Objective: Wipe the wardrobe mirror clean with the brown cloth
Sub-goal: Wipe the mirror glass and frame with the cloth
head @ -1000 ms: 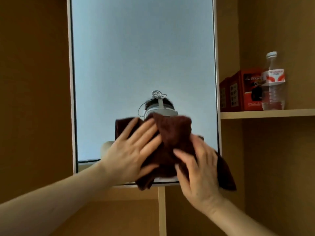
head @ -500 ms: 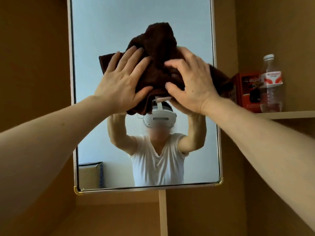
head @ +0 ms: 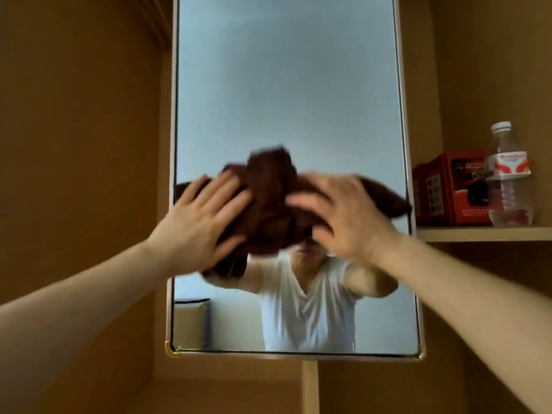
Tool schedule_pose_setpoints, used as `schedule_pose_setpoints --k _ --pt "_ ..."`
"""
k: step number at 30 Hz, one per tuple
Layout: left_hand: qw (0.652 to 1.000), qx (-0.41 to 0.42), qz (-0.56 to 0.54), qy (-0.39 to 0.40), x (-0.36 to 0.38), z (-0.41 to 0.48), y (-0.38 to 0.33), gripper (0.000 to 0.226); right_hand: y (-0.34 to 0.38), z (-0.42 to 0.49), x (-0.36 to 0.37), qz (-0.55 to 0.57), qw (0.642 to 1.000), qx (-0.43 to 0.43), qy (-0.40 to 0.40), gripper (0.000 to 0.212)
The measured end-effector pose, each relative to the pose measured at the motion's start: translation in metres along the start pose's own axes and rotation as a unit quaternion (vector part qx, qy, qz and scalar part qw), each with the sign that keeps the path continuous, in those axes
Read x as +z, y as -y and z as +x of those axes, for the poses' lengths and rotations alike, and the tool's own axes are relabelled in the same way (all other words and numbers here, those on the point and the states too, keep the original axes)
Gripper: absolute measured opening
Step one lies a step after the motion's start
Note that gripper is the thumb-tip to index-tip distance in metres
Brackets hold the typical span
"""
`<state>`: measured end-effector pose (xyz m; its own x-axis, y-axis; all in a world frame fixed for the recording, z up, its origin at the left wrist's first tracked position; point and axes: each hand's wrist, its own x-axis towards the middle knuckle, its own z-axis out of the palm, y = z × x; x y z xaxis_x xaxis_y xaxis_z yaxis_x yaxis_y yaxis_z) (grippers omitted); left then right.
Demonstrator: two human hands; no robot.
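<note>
Bunched dark-brown terry cloth [head: 270, 198] lies against tall rectangular wardrobe mirror [head: 286, 85]; left hand [head: 198, 228] and right hand [head: 343, 216] press it flat-palmed, fingers spread.

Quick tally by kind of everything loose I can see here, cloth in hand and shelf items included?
Brown cloth, pressed on the mirror by the left hand and right hand: 1
Red boxes on the shelf: 1 sure, perhaps 2
Water bottle: 1
Total: 3, perhaps 4

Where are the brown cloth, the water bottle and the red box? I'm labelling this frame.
brown cloth [head: 270, 186]: head view, bunched middle between the hands.
water bottle [head: 510, 180]: head view, on its label.
red box [head: 460, 189]: head view, on its front face.
</note>
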<state>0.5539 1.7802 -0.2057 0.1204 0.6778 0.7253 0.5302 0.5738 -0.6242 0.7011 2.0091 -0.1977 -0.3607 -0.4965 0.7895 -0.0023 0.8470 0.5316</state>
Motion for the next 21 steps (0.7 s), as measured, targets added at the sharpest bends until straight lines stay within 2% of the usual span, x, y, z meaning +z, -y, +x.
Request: schedule_pose_setpoints --k 4,8,11,16,18,21 --pt "0.987 -0.153 -0.045 -0.021 -0.024 0.057 0.033 0.064 -0.018 0.099 -0.016 0.033 0.987 0.139 -0.07 0.053" --pt "0.97 -0.217 -0.11 -0.011 -0.022 0.058 0.008 0.065 -0.009 0.101 -0.015 0.074 0.984 0.132 -0.094 0.045" --pt "0.973 -0.191 -0.123 -0.033 -0.009 0.022 -0.034 0.07 0.011 0.044 -0.002 0.083 0.985 0.102 -0.112 0.039" --pt "0.991 -0.046 -0.114 -0.047 0.004 -0.009 -0.084 0.061 0.034 -0.073 0.017 0.107 0.985 0.107 -0.083 0.035" --pt "0.994 -0.011 -0.101 -0.032 0.0 0.001 -0.084 0.06 0.024 -0.082 0.009 0.103 0.987 0.1 -0.065 0.033" --pt "0.995 -0.05 -0.082 -0.018 -0.02 0.042 -0.066 0.063 -0.008 -0.038 -0.02 0.087 0.984 0.138 -0.075 0.031"
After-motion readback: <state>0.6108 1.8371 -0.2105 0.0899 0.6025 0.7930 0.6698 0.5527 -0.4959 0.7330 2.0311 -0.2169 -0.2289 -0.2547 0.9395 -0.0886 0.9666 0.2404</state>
